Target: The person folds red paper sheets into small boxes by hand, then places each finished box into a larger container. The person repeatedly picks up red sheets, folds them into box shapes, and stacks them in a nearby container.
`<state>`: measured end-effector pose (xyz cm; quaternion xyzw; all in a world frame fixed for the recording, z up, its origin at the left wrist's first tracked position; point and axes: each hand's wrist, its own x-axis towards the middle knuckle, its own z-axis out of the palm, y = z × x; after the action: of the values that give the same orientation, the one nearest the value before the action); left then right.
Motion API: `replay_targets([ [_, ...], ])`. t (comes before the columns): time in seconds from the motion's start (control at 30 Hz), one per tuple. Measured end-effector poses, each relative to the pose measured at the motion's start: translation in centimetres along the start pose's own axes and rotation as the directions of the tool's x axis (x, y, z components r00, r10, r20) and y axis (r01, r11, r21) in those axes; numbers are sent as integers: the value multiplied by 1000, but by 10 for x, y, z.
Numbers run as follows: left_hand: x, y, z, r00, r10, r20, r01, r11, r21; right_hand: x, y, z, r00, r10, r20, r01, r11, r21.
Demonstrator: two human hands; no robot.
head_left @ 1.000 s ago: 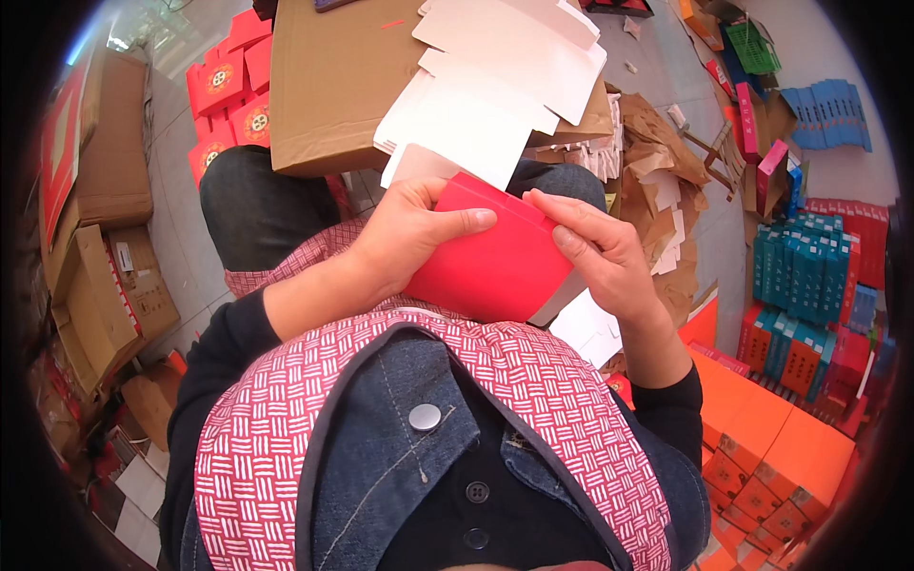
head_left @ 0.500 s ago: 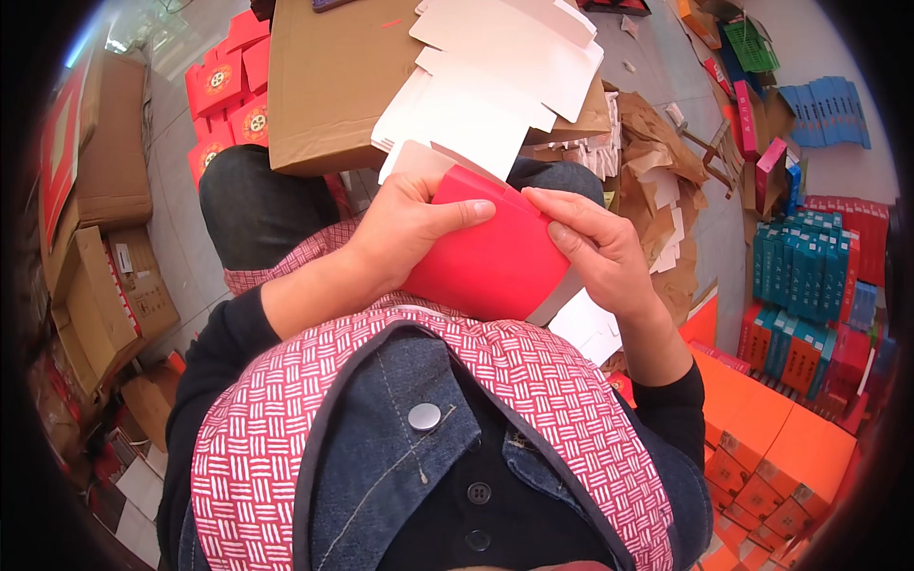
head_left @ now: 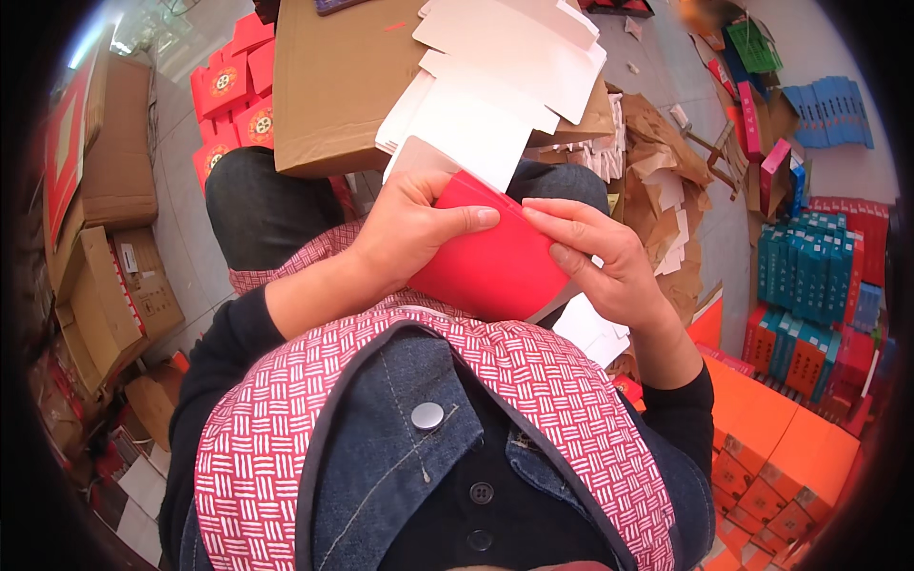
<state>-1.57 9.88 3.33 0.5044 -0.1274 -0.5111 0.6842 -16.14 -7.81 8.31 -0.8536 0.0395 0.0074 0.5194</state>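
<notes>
Over my lap I hold a red cardboard box piece [head_left: 495, 257], with creased upper edge and a pale flap at its upper left. My left hand [head_left: 405, 224] is closed round its left part, thumb lying on the red face and fingers hidden beneath. My right hand [head_left: 600, 257] has its fingers pressed together on the upper right edge. Just beyond, a stack of flat white die-cut card blanks [head_left: 490, 90] overlaps the front of a large brown carton [head_left: 333, 90].
Folded red boxes [head_left: 228, 90] are piled on the floor at far left. Open brown cartons [head_left: 105, 295] stand at the left. Crumpled brown paper [head_left: 662, 162] lies right of my knee. Orange boxes [head_left: 762, 428] and teal boxes [head_left: 804, 266] are stacked at the right.
The whole view has shifted slightly. My right fingers have slid a little along the box piece's upper edge; my left hand keeps the same hold.
</notes>
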Motion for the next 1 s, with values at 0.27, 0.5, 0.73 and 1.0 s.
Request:
replay_targets([
  [0.27,11,26,-5,860,510,32,-438,704,559,5,2,1,989,-16,-144,25,998,61],
  [0.5,20,37,-10,666,732,-142,-677,673,297,39,21,45,795,64,-603,248,873,420],
  [0.73,12,15,-25,799,601,-20,-581,780,233,55,23,36,827,105,-552,262,797,544],
  [1.0,41,-6,1,940,327,94,-340,922,188,-1,58,28,724,289,-626,159,814,559],
])
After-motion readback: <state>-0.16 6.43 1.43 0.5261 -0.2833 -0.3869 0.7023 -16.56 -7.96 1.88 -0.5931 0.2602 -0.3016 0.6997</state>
